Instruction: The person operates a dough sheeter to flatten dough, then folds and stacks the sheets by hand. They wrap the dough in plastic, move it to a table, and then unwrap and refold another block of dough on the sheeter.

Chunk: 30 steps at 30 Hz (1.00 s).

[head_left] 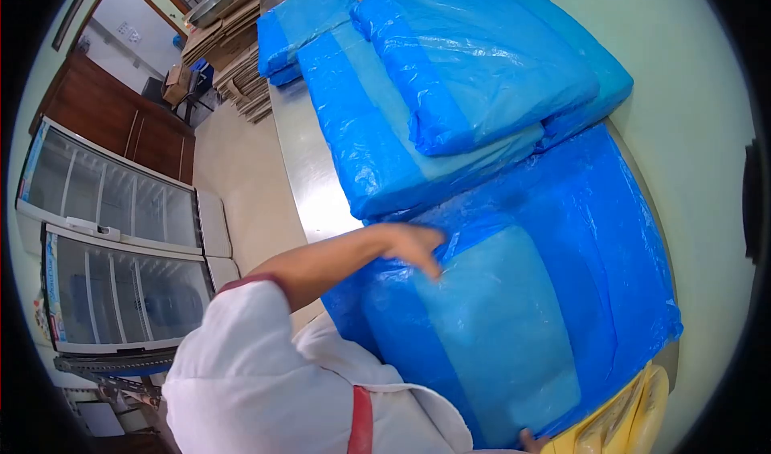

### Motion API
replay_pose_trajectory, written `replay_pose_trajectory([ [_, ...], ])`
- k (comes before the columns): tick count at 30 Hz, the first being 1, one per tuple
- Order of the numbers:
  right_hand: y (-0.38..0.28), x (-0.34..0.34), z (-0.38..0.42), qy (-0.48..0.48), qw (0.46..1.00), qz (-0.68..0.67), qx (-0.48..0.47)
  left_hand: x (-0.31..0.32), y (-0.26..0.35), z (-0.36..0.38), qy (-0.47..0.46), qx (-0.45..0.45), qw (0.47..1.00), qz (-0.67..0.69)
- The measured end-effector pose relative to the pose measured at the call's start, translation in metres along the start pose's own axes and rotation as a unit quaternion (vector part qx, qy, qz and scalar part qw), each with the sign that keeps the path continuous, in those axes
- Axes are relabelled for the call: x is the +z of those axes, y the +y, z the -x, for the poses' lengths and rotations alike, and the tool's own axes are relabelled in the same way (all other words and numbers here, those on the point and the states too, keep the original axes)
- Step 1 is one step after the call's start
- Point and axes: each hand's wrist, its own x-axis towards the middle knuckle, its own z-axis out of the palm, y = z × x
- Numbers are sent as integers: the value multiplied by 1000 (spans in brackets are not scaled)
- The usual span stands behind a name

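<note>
A blue plastic-wrapped package [502, 317] lies in front of me on a larger spread of blue plastic sheet [598, 237]. My left hand [414, 245] reaches over the package's far left corner, its thumb and fingers apart and somewhat blurred. Wrinkled film shows right beside those fingers. At the bottom of the view, only the fingertips of my right hand [532, 440] show, at the package's near edge; the rest of that hand is out of sight.
Several wrapped blue packages [490, 61] are stacked farther along the metal table [309, 165]. Yellow plastic items [618, 422] sit at the lower right, by the wall. Glass-door fridges [120, 189] stand at left, with flattened cardboard [241, 77] behind.
</note>
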Motion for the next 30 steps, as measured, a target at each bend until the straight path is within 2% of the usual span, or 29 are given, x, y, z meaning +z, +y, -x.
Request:
replay_pose_trajectory([
  [3,10,46,13,75,995,-55,-40,19,-18,11,-19,55,986,158],
  [6,11,76,32,135,981,-90,-103,34,7,17,134,-28,979,149],
  [10,7,109,70,182,960,-109,-183,21,28,62,39,36,966,255],
  [12,7,128,90,199,950,-115,-212,20,21,81,30,59,966,248],
  [15,12,164,122,220,934,-126,-252,18,3,147,70,83,964,243],
  [21,54,273,189,218,912,-156,-309,7,-83,270,67,188,935,295],
  [24,76,348,212,188,908,-172,-334,-8,-141,339,128,191,936,266],
  [28,79,453,223,122,910,-177,-356,-26,-217,432,219,136,925,278],
  [30,76,493,217,81,912,-171,-363,-32,-257,464,249,138,900,329],
])
